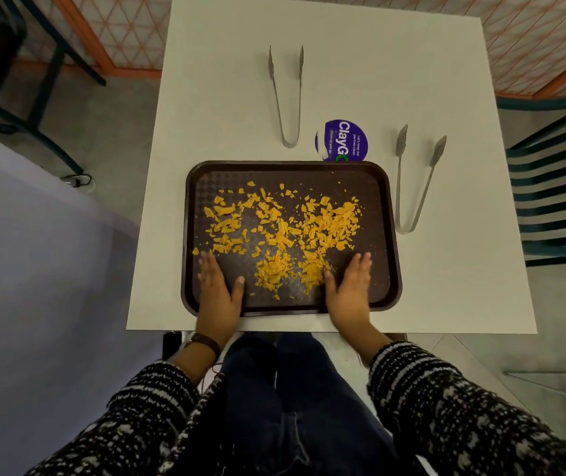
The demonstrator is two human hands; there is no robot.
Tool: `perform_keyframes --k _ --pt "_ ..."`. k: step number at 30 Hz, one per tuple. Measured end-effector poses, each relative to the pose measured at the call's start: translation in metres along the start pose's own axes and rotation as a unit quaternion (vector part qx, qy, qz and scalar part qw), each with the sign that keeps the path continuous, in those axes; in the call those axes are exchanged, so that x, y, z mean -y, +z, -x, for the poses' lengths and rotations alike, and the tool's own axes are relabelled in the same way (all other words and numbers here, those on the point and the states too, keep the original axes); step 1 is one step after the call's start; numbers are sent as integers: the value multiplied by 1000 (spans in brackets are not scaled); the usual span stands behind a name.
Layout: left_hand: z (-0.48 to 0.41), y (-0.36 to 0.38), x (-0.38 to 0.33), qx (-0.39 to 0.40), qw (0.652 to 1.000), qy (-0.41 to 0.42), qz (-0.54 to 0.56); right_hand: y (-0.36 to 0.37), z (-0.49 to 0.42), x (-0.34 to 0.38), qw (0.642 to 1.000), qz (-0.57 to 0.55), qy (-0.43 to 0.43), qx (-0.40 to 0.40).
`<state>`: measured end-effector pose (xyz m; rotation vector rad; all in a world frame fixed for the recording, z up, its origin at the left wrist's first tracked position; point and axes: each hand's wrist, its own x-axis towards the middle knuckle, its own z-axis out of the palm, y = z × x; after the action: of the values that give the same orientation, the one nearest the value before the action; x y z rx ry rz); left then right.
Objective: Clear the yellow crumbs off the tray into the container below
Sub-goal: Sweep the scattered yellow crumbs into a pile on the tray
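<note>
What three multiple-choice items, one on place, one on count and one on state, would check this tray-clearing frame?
1. Where does the purple sticker lie?
A. on the table just beyond the tray's far edge
B. in the middle of the tray
C. under the left hand

2. How many metal tongs lie on the table?
A. one
B. two
C. four

3. How are the hands placed?
A. both closed around tongs
B. both lifted clear of the tray
C. both open and flat on the near part of the tray

Answers:
1 A: the sticker sits on the white surface, partly hidden by the rim of the tray.
2 B: one pair of tongs lies beyond the tray, another pair to its right.
3 C: the left hand and right hand lie palm down on either side of the yellow crumbs.
</note>
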<state>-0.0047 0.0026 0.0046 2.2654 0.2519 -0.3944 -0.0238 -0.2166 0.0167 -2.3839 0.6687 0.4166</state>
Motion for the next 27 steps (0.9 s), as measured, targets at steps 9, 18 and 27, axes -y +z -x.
perform_keyframes --k 9,18,27 --pt "-39 -6 -1 21 995 -7 -102 1 -7 -34 994 106 27 20" --pt "-7 15 -33 153 985 81 2 -2 -14 -37 997 73 -10 14" --pt "-59 -30 -2 7 999 36 -25 3 -35 -7 994 75 -72 27"
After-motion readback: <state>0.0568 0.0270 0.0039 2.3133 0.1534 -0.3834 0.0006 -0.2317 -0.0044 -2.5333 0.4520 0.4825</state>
